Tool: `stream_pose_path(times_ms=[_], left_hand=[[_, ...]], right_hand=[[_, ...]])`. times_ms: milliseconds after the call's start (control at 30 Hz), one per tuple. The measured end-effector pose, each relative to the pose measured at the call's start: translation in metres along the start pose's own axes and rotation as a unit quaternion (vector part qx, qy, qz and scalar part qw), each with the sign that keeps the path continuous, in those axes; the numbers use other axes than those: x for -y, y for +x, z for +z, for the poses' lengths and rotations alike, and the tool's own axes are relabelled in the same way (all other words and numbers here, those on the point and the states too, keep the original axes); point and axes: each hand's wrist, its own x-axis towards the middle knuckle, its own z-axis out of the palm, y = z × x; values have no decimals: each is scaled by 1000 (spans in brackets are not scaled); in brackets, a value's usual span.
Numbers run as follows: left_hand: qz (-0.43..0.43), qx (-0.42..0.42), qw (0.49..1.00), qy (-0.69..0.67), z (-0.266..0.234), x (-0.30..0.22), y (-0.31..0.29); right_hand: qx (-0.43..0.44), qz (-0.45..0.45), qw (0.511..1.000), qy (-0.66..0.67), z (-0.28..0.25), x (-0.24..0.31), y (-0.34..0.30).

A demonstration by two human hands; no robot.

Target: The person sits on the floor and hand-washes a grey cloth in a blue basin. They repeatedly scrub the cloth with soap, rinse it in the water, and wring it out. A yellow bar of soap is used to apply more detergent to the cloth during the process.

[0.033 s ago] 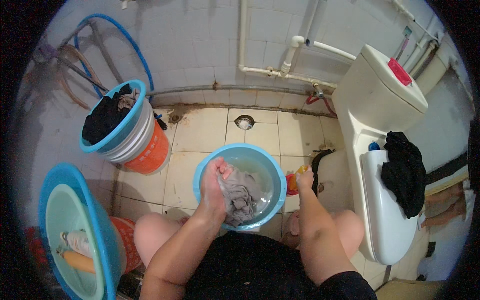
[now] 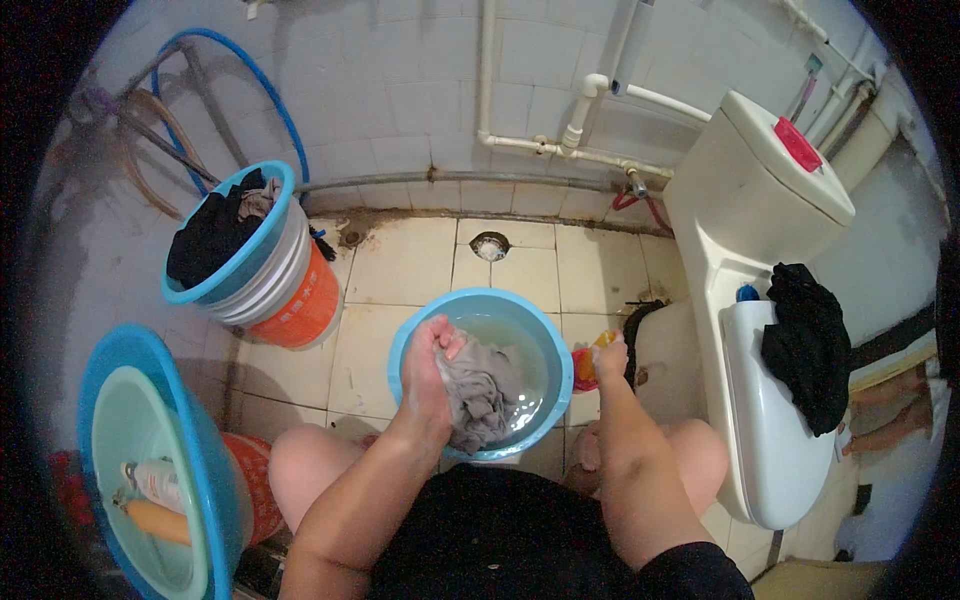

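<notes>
I squat over a light blue basin (image 2: pixel 553 345) of cloudy water on the tiled floor. My left hand (image 2: pixel 428 368) is closed on a wet grey cloth (image 2: pixel 488 398), bunched up against the basin's near left side. My right hand (image 2: pixel 608 356) is outside the basin's right rim, fingers curled around a small orange object (image 2: pixel 599 340) beside a pink-red item (image 2: pixel 582 368) on the floor. My bare knees sit on either side of the basin.
Stacked buckets (image 2: pixel 290 290) with dark clothes (image 2: pixel 212 240) stand at the back left. A teal basin (image 2: pixel 120 440) holding bottles sits at the near left. A white toilet (image 2: pixel 775 440) with a black garment (image 2: pixel 806 340) fills the right. A floor drain (image 2: pixel 490 245) lies behind the basin.
</notes>
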Motion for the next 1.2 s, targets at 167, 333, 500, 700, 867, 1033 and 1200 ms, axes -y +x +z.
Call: stream_pose_path(times_ms=[167, 333, 500, 700, 867, 1033, 1200], left_hand=[[-6, 26, 998, 49, -8, -9, -7], [-110, 105, 988, -6, -11, -15, -2], [-110, 174, 977, -48, 0, -42, -13], [21, 176, 967, 181, -3, -65, -18], [121, 170, 904, 373, 12, -46, -13], [98, 308, 757, 567, 6, -23, -14], [-44, 193, 425, 883, -17, -33, 1]], right_hand=[[-203, -20, 978, -54, -4, 16, -11], [181, -239, 885, 358, -22, 115, -28], [537, -375, 731, 189, -90, 191, -134], [476, -422, 772, 26, -144, 179, -145], [435, -221, 746, 454, -153, 174, -163], [448, -173, 605, 635, -150, 180, -148], [394, -71, 509, 762, -167, 170, -110]])
